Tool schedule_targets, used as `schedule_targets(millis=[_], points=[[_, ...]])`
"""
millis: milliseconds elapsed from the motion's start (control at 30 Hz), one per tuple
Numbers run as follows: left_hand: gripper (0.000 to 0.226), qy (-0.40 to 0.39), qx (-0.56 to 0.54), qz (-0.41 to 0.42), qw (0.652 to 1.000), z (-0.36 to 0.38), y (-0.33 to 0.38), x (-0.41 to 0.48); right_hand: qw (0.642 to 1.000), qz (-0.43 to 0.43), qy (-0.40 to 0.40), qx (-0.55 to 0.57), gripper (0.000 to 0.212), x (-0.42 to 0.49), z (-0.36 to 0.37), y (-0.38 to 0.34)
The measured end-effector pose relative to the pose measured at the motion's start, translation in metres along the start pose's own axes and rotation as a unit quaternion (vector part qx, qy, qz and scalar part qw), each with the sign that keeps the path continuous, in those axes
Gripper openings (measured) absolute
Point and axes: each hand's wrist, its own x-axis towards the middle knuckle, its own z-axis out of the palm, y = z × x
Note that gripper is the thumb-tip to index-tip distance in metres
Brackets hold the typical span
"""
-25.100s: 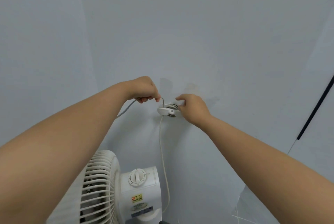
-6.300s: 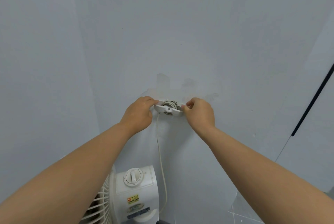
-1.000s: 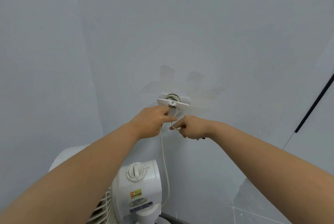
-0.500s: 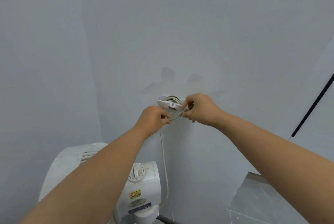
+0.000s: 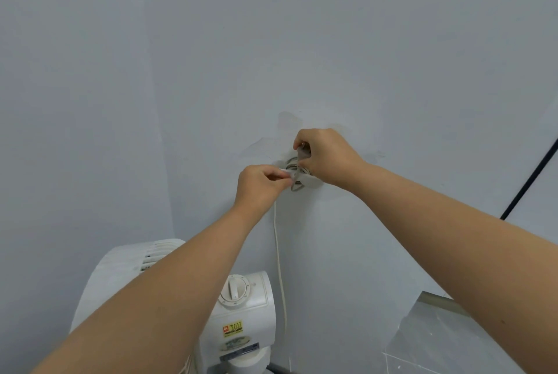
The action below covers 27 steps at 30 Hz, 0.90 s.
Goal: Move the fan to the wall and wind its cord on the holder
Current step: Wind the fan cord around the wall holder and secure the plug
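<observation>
A white fan (image 5: 238, 313) stands against the pale wall at the bottom, its round dial facing up and its grille partly behind my left forearm. Its white cord (image 5: 280, 265) runs up the wall to a small white holder (image 5: 305, 182) that has coils wound on it. My left hand (image 5: 261, 185) pinches the holder's left end. My right hand (image 5: 324, 156) is just above and to the right of the holder, with its fingers closed on the cord's end. Both hands hide most of the holder.
The pale wall (image 5: 332, 41) fills most of the view, with a corner line on the left. A black strip (image 5: 528, 183) runs diagonally at the right edge. A grey ledge or tiled surface (image 5: 434, 340) shows at the bottom right.
My right hand has risen from beside the holder to above it, carrying the cord end up. My left hand has stayed at the holder's left end.
</observation>
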Motion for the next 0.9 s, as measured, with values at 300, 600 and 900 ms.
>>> schedule_targets(millis=[300,600,900], points=[[0.008,-0.002,0.192,0.100,0.976,0.001,0.014,0.016,0.998,0.024,0.031,0.045,0.027,0.000,0.004,0.006],[0.009,-0.014,0.222,0.099,0.970,0.004,0.023,0.026,0.981,0.083,0.058,0.165,0.031,0.004,0.004,0.011],[0.008,-0.017,0.187,0.087,0.978,0.006,0.027,0.033,0.958,0.102,0.134,0.232,0.028,-0.010,0.014,0.011]])
